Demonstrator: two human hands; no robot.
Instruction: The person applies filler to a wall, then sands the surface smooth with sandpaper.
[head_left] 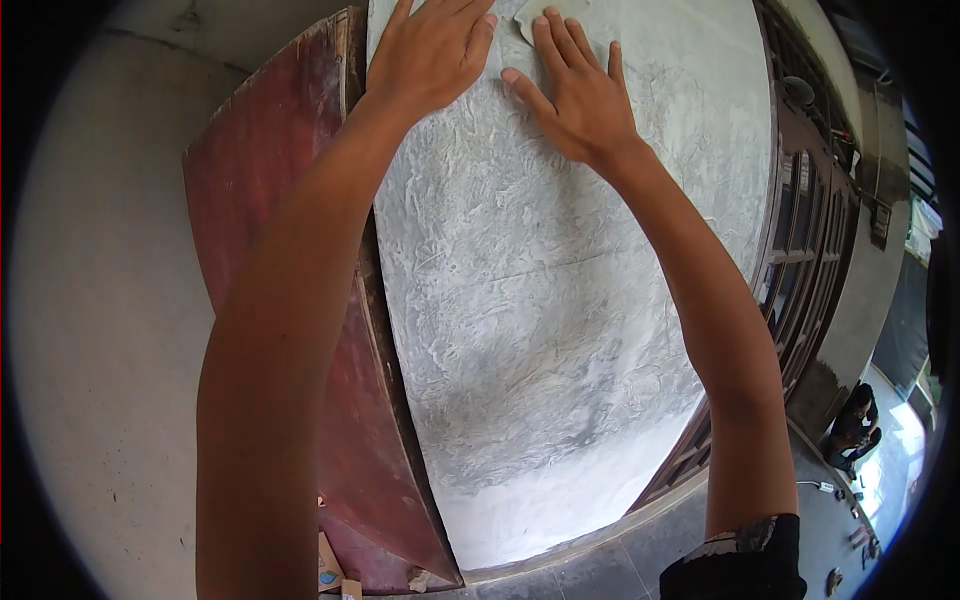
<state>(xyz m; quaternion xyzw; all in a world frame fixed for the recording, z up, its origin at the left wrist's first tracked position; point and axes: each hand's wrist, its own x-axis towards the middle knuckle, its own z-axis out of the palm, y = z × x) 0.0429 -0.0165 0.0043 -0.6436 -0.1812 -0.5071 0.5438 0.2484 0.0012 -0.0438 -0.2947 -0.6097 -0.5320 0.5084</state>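
A tall panel (520,290) with a rough, patchy grey-white surface stands in front of me. My left hand (428,52) lies against its upper left part, with the fingers stretched upward and partly cut off by the frame's top edge. To the right of it, my right hand (583,105) is spread flat, thumb out to the side. Its fingertips rest on the lower edge of a thin, pale, paper-like piece (540,14) against the panel. That piece runs out of view at the top.
A dark red wooden board (265,170) leans left of the panel, beside a plain wall (110,330). Brown-framed windows (800,220) are at right. A person (855,430) sits low at far right, near small items and a white power strip (822,487) on the floor.
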